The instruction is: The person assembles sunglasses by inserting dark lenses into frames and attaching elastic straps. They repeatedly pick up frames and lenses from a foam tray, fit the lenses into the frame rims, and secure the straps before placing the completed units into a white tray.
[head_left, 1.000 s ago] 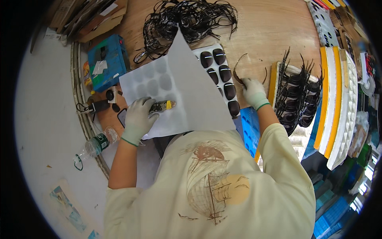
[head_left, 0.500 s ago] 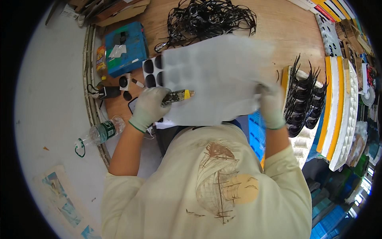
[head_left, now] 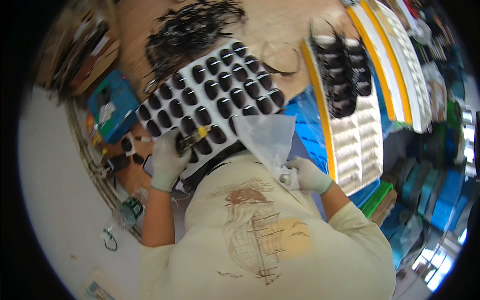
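My left hand [head_left: 169,159], in a pale glove, closes around a short tool [head_left: 194,138] with a dark mottled body and a yellow band near its tip. The tool lies over the near left part of a white sheet [head_left: 214,120] carrying rows of dark oval lenses. My right hand [head_left: 309,175], gloved too, pinches the crumpled end of a translucent film [head_left: 267,135] close to my waist. The film's far edge overlaps the near edge of the lens sheet. Beyond the sheet is a tangled heap of thin black frames [head_left: 192,30].
At right, a white moulded tray [head_left: 357,145] holds black frames [head_left: 345,75] at its far end, with more trays [head_left: 385,65] alongside. A blue crate [head_left: 307,135] sits beside it. Leftward are a blue box [head_left: 114,107], a black bottle-shaped item [head_left: 116,164] and a plastic bottle [head_left: 131,210].
The film has come off the lens sheet, uncovering the lenses. My right hand has pulled it down towards my body. My left hand keeps the tool, and the head view has turned.
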A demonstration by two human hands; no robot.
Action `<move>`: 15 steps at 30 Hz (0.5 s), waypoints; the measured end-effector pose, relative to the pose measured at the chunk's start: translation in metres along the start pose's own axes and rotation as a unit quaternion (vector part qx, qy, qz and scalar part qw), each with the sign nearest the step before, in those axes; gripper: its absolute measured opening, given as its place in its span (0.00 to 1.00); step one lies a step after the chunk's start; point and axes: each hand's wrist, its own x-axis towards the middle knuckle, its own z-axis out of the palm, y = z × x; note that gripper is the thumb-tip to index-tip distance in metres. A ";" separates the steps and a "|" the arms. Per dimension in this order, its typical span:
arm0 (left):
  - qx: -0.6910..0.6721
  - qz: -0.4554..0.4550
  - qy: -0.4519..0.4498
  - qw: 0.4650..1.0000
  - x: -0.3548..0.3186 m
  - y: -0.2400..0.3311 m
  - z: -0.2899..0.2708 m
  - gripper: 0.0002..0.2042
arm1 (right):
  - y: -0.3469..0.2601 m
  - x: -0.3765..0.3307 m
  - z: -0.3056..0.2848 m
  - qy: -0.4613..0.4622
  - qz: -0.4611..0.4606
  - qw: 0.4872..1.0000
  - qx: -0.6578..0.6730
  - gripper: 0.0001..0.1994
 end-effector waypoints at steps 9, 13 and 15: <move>-0.161 -0.023 0.048 0.986 -0.027 0.023 -0.006 0.34 | 0.027 -0.004 0.014 0.214 -0.016 0.931 0.295 0.30; -0.186 -0.010 0.059 0.981 -0.033 0.026 0.004 0.33 | 0.032 -0.006 -0.016 0.262 0.054 0.951 0.154 0.19; -0.204 -0.014 0.064 0.977 -0.029 0.030 0.005 0.33 | 0.028 -0.016 -0.041 0.352 0.043 0.923 0.147 0.13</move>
